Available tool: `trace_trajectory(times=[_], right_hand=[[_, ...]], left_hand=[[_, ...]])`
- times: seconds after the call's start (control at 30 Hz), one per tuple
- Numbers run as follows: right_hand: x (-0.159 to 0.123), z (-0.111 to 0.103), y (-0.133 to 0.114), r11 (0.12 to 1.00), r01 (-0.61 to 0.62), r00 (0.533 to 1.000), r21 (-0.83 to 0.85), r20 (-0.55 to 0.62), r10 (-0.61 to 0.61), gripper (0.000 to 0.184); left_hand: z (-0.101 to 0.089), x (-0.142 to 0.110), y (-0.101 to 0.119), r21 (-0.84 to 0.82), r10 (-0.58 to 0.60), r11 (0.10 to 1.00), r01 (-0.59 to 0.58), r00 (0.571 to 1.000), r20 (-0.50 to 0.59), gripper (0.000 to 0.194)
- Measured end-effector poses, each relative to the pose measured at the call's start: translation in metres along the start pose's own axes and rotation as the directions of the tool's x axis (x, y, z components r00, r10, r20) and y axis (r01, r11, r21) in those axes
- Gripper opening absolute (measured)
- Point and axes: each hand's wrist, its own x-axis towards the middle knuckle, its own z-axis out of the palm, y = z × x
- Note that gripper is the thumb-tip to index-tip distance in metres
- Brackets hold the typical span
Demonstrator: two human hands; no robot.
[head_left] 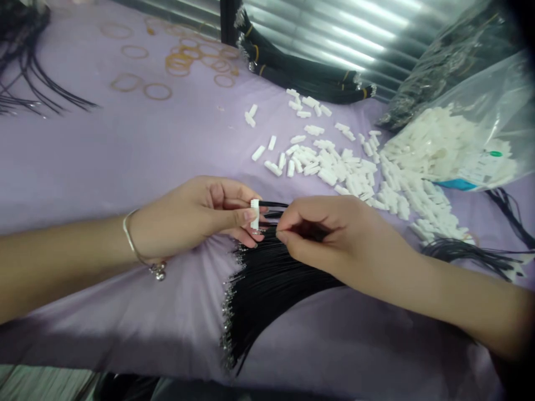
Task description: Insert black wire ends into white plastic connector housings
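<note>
My left hand (217, 211) pinches a white connector housing (254, 214) upright between thumb and fingers. Several black wires (272, 204) run out of the housing's right side toward my right hand (321, 228). That hand's thumb and forefinger are pressed together on a black wire, just right of the housing; the exact grip point is partly hidden by the fingers. Under both hands a fanned bundle of black wires (276, 289) lies on the cloth, its silvery crimped terminals (228, 317) lined up on the left.
Loose white connector housings (346, 170) are heaped on the purple cloth (137, 145), beside a clear bag (468, 145) full of them. Rubber bands (179, 61) lie at the back. More black wire bundles (301, 72) rest along the back edge, the left corner and the right.
</note>
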Motion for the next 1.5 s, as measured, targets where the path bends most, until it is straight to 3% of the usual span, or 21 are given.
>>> trace_trajectory(times=[0.17, 0.27, 0.4, 0.77, 1.5], right_hand=[[-0.003, -0.004, -0.002, 0.995, 0.093, 0.995, -0.019, 0.047, -0.092, 0.015], [-0.004, -0.007, -0.003, 0.999, 0.045, 0.999, 0.014, -0.024, -0.044, 0.013], [-0.001, -0.011, -0.001, 0.996, -0.056, 0.994, -0.067, -0.100, 0.049, 0.014], [0.009, 0.001, 0.007, 0.985, -0.065, 0.997, -0.157, -0.061, 0.056, 0.013], [0.009, 0.004, 0.009, 0.992, -0.005, 1.000, -0.129, -0.031, 0.001, 0.014]], left_hand=[[0.001, 0.000, 0.000, -0.027, -0.005, 1.000, 0.005, 1.000, -0.021, 0.007], [0.001, -0.001, 0.001, -0.046, -0.012, 0.999, 0.011, 1.000, -0.021, 0.007], [0.001, -0.001, 0.000, -0.064, -0.014, 0.998, 0.012, 0.999, -0.039, 0.007], [0.005, -0.002, 0.004, -0.035, -0.120, 0.992, 0.117, 0.989, -0.090, 0.007], [0.005, -0.001, 0.005, -0.041, -0.112, 0.993, 0.109, 0.990, -0.088, 0.006]])
